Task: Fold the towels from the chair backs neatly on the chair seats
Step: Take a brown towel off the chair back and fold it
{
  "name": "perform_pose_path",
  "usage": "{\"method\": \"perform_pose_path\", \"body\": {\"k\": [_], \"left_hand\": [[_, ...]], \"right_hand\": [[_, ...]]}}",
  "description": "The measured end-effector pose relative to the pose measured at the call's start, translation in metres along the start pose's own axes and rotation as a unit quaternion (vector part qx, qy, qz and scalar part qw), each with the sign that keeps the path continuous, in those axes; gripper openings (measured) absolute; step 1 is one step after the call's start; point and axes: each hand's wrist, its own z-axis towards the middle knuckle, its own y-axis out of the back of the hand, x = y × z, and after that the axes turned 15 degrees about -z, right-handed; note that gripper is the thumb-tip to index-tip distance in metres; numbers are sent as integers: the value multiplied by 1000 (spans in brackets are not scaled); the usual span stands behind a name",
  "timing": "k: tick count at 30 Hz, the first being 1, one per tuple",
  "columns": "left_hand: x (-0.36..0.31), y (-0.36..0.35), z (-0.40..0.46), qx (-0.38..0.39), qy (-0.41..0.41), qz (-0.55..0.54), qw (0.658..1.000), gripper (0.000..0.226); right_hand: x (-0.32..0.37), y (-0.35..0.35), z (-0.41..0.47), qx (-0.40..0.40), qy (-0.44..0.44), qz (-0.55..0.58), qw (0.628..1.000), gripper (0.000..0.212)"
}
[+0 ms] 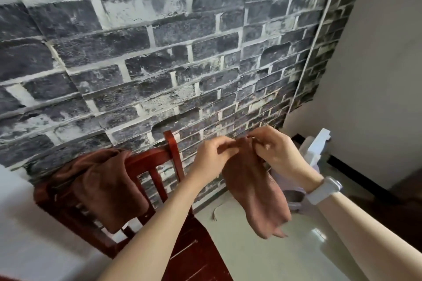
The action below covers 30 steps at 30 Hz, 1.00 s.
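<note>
up high, the left hand (211, 155) and right hand (274, 148) pinch the top of one brown towel (255, 191). one more towel (98, 189) hangs on the one red chair (159, 159).

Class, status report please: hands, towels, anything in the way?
Both hands, left hand and right hand, pinch held towel top edge, hanging free. Second towel on chair back. Nothing blocking.

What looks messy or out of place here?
The towel on the chair back is bunched up and hangs lopsided. Both hands, left and right, hold a second towel up.
</note>
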Motion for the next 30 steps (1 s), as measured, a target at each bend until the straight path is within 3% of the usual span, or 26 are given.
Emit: {"method": "perform_pose_path", "body": {"k": [3,7,10,13,16,18,20,22,24,25,27,28,30], "left_hand": [[3,9,2,-59,-24,22,998,16],[-1,21,3,-57,-27,20,998,21],[0,26,-2,-14,-11,68,998,13],[8,39,-11,-10,-11,196,981,4],[14,54,-19,-2,34,241,970,4],[18,60,-24,-12,64,222,973,8],[23,64,-29,-43,66,195,978,6],[27,66,-33,-73,58,162,982,4],[30,69,-36,-95,45,125,986,9],[30,70,-37,-110,48,93,988,13],[28,73,-39,-148,74,-44,985,16],[27,74,-40,-163,93,-134,973,14],[29,75,-44,-195,119,-233,945,13]], "right_hand": [[-22,8,-10,72,-23,-53,996,45],[-52,-6,-24,176,-60,-211,960,16],[-62,-18,-31,91,-80,-247,961,7],[-60,-26,-33,15,-105,-298,949,19],[-56,-37,-29,63,-121,-341,930,19],[-50,-43,-23,157,-119,-278,940,8],[-45,-50,-17,201,-129,-167,957,9],[-40,-55,-11,167,-146,-82,972,13],[-39,-61,-6,118,-218,62,967,18],[-38,-64,-4,100,-278,191,936,20],[-38,-67,1,54,-395,400,825,20],[-41,-69,3,31,-430,437,790,19],[-50,-75,5,13,-465,437,770,16]]}}
